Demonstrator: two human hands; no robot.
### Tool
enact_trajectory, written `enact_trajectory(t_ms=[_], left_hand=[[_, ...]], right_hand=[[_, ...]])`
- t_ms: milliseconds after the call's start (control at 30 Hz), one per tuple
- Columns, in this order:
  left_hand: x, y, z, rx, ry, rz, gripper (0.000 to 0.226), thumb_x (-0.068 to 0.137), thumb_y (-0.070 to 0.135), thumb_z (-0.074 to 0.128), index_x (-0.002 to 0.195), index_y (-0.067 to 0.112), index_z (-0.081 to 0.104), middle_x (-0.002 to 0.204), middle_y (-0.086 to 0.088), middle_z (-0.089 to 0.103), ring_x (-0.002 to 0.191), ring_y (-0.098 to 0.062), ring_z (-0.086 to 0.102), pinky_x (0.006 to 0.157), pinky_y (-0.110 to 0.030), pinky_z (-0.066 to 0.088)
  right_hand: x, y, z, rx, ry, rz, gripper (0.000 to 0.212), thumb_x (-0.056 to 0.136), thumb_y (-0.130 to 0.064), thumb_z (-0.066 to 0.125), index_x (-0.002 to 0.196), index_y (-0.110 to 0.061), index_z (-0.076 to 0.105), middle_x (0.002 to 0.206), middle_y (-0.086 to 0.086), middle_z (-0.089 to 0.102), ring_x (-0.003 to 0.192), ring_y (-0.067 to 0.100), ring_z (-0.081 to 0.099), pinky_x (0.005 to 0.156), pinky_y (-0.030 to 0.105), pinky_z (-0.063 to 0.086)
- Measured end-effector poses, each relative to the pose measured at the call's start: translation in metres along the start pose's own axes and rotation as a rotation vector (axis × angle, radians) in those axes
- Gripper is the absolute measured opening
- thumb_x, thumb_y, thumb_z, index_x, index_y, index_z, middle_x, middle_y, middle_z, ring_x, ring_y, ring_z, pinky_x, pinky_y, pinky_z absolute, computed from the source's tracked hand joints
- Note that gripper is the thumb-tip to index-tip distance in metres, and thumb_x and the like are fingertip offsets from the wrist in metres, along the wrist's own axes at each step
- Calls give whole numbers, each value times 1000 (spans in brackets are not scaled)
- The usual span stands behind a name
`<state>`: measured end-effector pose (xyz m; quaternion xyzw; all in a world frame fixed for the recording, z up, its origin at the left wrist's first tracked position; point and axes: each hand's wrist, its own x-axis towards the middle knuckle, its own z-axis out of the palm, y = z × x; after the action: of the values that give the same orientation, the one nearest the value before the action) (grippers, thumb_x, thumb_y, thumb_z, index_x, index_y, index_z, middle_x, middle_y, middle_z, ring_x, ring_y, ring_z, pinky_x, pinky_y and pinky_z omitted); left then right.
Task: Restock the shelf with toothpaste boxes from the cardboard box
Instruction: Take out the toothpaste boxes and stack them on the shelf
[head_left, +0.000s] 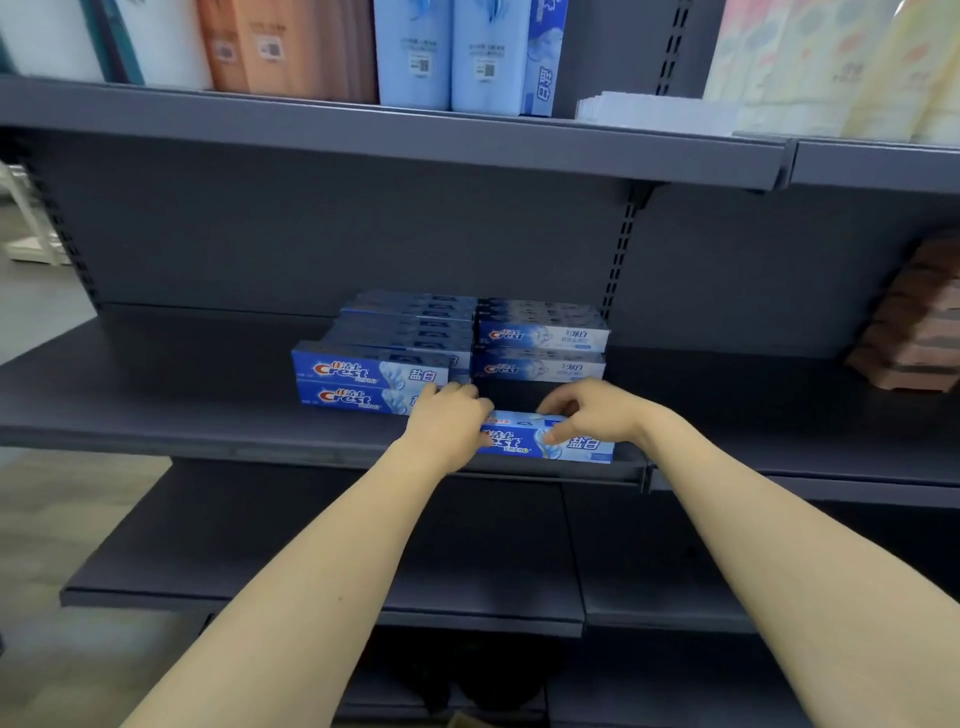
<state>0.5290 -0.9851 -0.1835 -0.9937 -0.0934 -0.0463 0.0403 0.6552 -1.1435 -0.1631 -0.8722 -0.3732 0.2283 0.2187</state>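
Both hands on one toothpaste box (550, 441) at the shelf (182, 405) front edge, long axis running left-right, printed face toward us. Left hand (449, 423) grips its left end, right hand (592, 413) pinches the top. Stacked boxes (374, 376) sit just behind; bare shelf stretches left.

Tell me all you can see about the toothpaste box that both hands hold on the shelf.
The toothpaste box is long, blue and white, apparently glossy cardboard, with Crest branding and Chinese characters. It lies flat, front face outward, at the middle shelf's front edge, ahead of the stacked boxes. The left hand grips its left end; the right hand pinches its top and front.
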Motion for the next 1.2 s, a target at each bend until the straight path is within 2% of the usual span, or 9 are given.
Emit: enact_trajectory(t_ms=[200, 367, 467, 667, 933, 1000, 1067, 1133, 1200], left_hand=[[-26, -35, 5, 30, -7, -65, 43, 94, 37, 50, 134, 20, 47, 134, -3, 48, 127, -24, 42, 104, -37, 29], [-32, -87, 9, 55, 50, -112, 42, 94, 37, 52, 133, 20, 47, 134, -3, 49, 126, -23, 43, 103, -36, 30], [-32, -122, 12, 60, 72, -115, 43, 94, 37, 52, 133, 21, 47, 137, -1, 47, 128, -23, 41, 105, -35, 29], [-34, -178, 21, 68, 59, -127, 45, 93, 37, 53, 135, 24, 45, 143, 2, 42, 131, -21, 39, 106, -37, 27], [-31, -193, 37, 45, 116, -86, 37, 94, 35, 50, 128, 22, 55, 136, -1, 44, 126, -23, 41, 102, -36, 30], [-30, -194, 38, 52, 180, -63, 39, 90, 34, 58, 125, 18, 59, 137, -5, 45, 125, -27, 43, 100, -38, 34], [-29, -195, 37, 56, 280, -56, 53, 77, 33, 74, 124, 14, 60, 134, -11, 48, 119, -32, 49, 95, -44, 40], [-29, -196, 37, -9, 300, -96, 73, 71, 34, 79, 135, 17, 48, 144, -15, 37, 128, -37, 40, 99, -51, 38], [-27, -198, 39, -142, 223, -164, 87, 77, 38, 73, 148, 22, 24, 156, -15, 8, 141, -39, 17, 110, -54, 25]], right_hand=[[9, -34, 31, -14, 54, -106, 35, 80, -19, 74, 114, -17, 66, 109, -2, 67, 95, 11, 61, 79, 19, 45], [35, -76, 57, -136, 186, -170, 44, 82, -25, 72, 123, -12, 62, 122, 2, 63, 111, 17, 58, 96, 27, 46], [53, -100, 72, -195, 220, -204, 47, 83, -29, 70, 126, -13, 60, 128, 2, 61, 116, 17, 56, 100, 29, 45], [82, -136, 101, -330, 257, -238, 46, 88, -34, 64, 130, -16, 57, 133, 2, 56, 120, 21, 52, 98, 33, 44], [91, -142, 113, -444, 272, -205, 44, 92, -35, 58, 132, -16, 55, 132, 3, 51, 121, 23, 50, 94, 33, 44], [91, -141, 114, -486, 312, -218, 42, 92, -35, 57, 130, -16, 57, 130, 3, 53, 121, 23, 48, 94, 31, 41], [90, -139, 114, -553, 389, -233, 41, 90, -35, 59, 128, -17, 58, 127, 2, 53, 121, 23, 46, 96, 30, 37], [89, -137, 115, -593, 489, -244, 48, 86, -37, 64, 128, -17, 55, 128, 5, 49, 120, 27, 45, 98, 34, 35], [90, -136, 116, -605, 528, -225, 59, 84, -40, 65, 135, -18, 47, 139, 6, 40, 127, 29, 39, 103, 38, 31]])
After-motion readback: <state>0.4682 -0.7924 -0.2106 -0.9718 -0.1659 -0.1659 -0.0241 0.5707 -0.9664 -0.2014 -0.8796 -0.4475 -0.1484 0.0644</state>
